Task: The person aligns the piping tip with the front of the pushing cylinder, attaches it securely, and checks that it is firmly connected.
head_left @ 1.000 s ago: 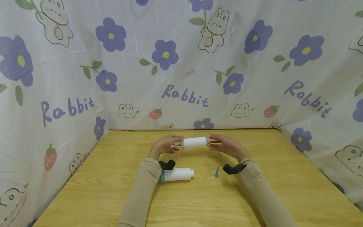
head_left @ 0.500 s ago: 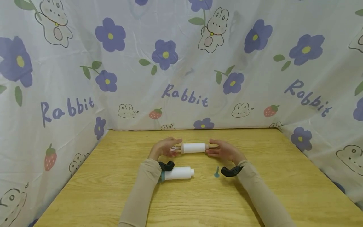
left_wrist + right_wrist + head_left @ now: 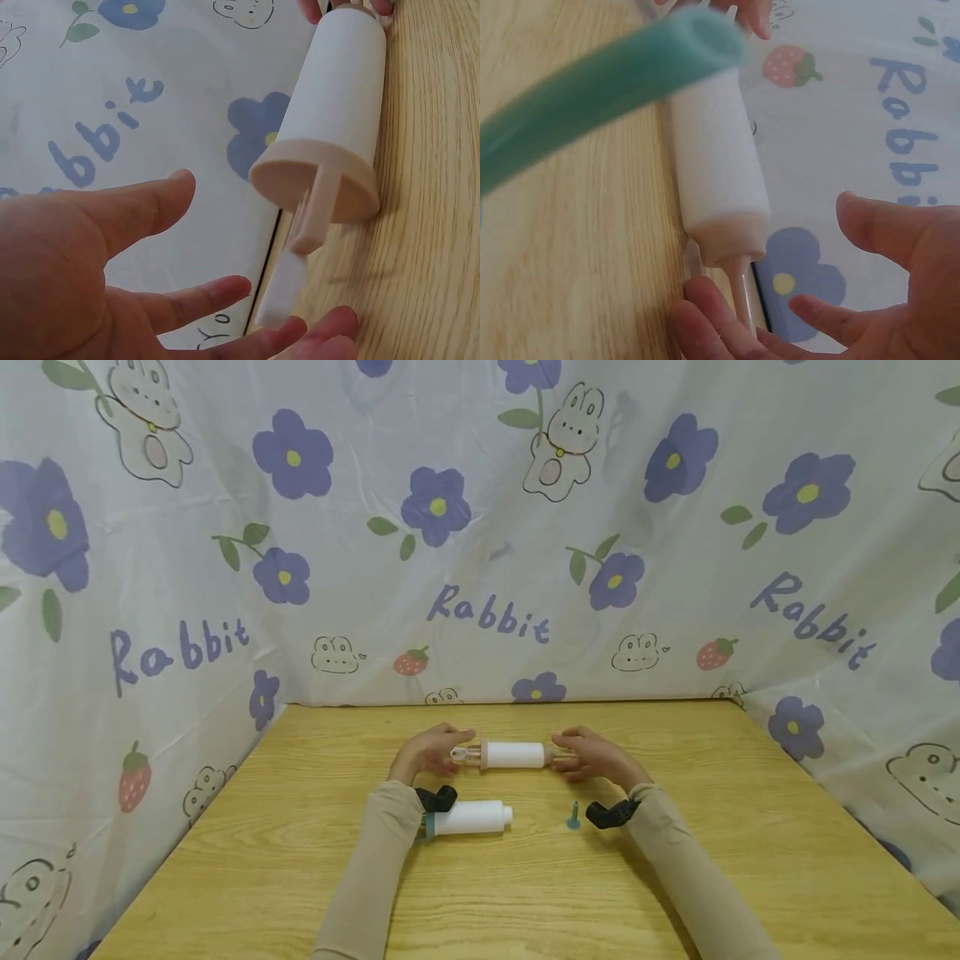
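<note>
A white cylinder with beige ends (image 3: 515, 755) lies across the far part of the table. Its left end has a flange with beige prongs and a white tip (image 3: 281, 289); from its right end runs a thin beige nozzle (image 3: 739, 289). My left hand (image 3: 429, 752) is at the pronged end, thumb raised away and fingers spread beside the white tip. At the nozzle end is my right hand (image 3: 596, 757), its thumb apart and its lower fingers beside the nozzle. Whether those fingertips touch the cylinder, I cannot tell.
A second white cylinder with a teal base (image 3: 471, 818) lies nearer, partly hidden behind the left wrist's black camera mount (image 3: 437, 799). A small teal nozzle (image 3: 573, 817) stands upright to its right, looming blurred in the right wrist view. A patterned curtain (image 3: 487, 568) closes the back.
The beige-ended white cylinder has come down from between both hands onto the table. Both thumbs have come away from it, and the hands have stayed at its ends.
</note>
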Motion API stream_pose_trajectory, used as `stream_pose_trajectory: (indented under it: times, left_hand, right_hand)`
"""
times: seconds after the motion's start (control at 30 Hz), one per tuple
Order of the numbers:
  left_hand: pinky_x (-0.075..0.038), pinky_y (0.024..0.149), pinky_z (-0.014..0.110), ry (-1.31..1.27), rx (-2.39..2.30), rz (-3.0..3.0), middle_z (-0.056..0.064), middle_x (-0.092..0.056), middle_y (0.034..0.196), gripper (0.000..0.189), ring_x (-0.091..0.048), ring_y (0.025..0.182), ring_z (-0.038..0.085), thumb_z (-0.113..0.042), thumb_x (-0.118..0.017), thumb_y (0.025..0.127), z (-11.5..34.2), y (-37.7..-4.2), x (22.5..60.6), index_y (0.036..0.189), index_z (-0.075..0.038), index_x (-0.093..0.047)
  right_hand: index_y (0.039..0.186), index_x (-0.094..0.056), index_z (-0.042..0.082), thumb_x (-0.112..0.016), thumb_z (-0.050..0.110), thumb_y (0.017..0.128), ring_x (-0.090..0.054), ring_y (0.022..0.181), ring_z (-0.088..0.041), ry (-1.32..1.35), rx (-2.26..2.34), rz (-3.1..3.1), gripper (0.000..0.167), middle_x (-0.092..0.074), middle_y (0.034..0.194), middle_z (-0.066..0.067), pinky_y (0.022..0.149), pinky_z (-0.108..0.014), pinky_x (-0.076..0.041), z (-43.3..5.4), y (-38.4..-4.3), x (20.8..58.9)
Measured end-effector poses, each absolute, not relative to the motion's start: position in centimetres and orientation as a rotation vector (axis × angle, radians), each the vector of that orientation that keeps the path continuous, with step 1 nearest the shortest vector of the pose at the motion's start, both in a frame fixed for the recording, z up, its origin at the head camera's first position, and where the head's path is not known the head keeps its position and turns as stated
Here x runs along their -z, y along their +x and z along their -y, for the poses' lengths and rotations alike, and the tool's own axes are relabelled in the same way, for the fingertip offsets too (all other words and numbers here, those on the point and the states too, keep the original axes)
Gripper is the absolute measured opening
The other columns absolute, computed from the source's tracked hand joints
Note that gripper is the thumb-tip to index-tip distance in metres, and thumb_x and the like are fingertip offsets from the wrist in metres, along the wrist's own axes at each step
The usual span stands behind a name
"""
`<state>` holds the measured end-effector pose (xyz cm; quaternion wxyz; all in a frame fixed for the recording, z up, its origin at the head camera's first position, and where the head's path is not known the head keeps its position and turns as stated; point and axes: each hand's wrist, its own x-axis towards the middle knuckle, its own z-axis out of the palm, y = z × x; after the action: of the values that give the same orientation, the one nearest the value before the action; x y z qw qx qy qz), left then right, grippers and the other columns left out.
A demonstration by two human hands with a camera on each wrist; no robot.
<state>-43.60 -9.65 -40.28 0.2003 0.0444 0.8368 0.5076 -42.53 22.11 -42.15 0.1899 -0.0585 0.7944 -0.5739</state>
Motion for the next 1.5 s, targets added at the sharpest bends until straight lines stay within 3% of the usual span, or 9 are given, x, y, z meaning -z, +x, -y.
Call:
stream_pose_trajectory:
  times: [0.13,0.43,0.67,1.1,1.33,1.5]
  left_hand:
    - [-0.057,0.089,0.043,0.138,-1.405,-2.371,0.027,-0.039,0.145,0.064,-0.061,0.084,0.024,-0.047,-0.051,0.102,10.0,-43.4,39.9,0.143,0.0,-0.037]
    - [-0.057,0.093,0.046,0.137,-1.415,-2.395,0.033,-0.037,0.149,0.064,-0.061,0.115,0.039,-0.047,-0.052,0.101,10.6,-43.1,39.2,0.145,-0.001,-0.038]
    - [-0.06,0.085,0.04,0.198,-1.397,-2.383,0.03,-0.04,0.148,0.061,-0.064,0.103,0.031,-0.048,-0.053,0.101,10.1,-43.5,39.4,0.142,-0.004,-0.044]
    - [-0.059,0.088,0.04,0.254,-1.469,-2.31,0.033,-0.035,0.149,0.057,-0.061,0.101,0.029,-0.043,-0.05,0.103,9.8,-43.6,39.6,0.142,-0.002,-0.041]
    - [-0.055,0.097,0.046,0.262,-1.449,-2.353,0.034,-0.032,0.152,0.059,-0.055,0.124,0.045,-0.043,-0.048,0.104,10.1,-43.3,39.2,0.144,0.0,-0.039]
    - [-0.054,0.098,0.049,0.311,-1.39,-2.479,0.027,-0.036,0.153,0.061,-0.05,0.129,0.048,-0.045,-0.051,0.103,10.5,-43.2,38.3,0.145,-0.003,-0.04]
  right_hand:
    - [0.153,-0.019,-0.004,-0.049,0.042,0.104,-0.062,0.121,-0.038,-0.184,1.562,-2.3,0.074,-0.034,0.151,-0.032,0.092,-0.042,-0.058,-22.5,-42.1,41.4]
    - [0.147,-0.03,-0.003,-0.047,0.041,0.105,-0.063,0.117,-0.041,-0.221,1.461,-2.385,0.064,-0.039,0.145,-0.034,0.092,-0.047,-0.057,-23.3,-41.2,40.2]
    - [0.148,-0.034,-0.002,-0.05,0.043,0.104,-0.064,0.118,-0.038,-0.278,1.519,-2.307,0.065,-0.039,0.148,-0.033,0.094,-0.047,-0.056,-23.4,-41.4,40.3]
    - [0.148,-0.036,-0.003,-0.049,0.038,0.105,-0.057,0.126,-0.041,-0.338,1.581,-2.201,0.061,-0.038,0.15,-0.031,0.1,-0.048,-0.054,-23.4,-41.6,40.4]
    - [0.146,-0.036,-0.004,-0.047,0.035,0.106,-0.059,0.125,-0.041,-0.357,1.589,-2.192,0.057,-0.038,0.149,-0.031,0.103,-0.052,-0.05,-23.6,-41.7,40.2]
    - [0.143,-0.043,-0.004,-0.045,0.036,0.107,-0.057,0.127,-0.04,-0.418,1.572,-2.259,0.054,-0.045,0.147,-0.03,0.104,-0.051,-0.05,-24.4,-41.6,39.1]
